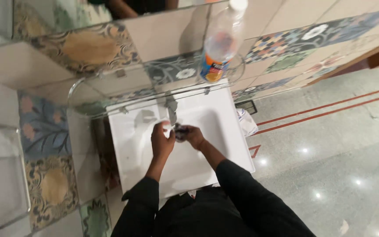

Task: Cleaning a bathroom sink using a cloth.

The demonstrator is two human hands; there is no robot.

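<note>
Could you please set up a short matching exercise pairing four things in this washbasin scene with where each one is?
Things:
1. bottle
2. tap
3. right hand
4. left hand

Places:
A. over the white basin, gripping a small dark object
B. standing on the glass shelf
C. mounted at the back of the basin
D. over the basin, just left of the dark object

Pairs: 1-B, 2-C, 3-A, 4-D

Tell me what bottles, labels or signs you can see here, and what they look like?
Plastic bottle: stands on the glass shelf above the white sink; tall, clear, with a white cap.
Bottle label: wraps the bottle's lower part; orange, blue and white.
No signs or screens in view.
</note>
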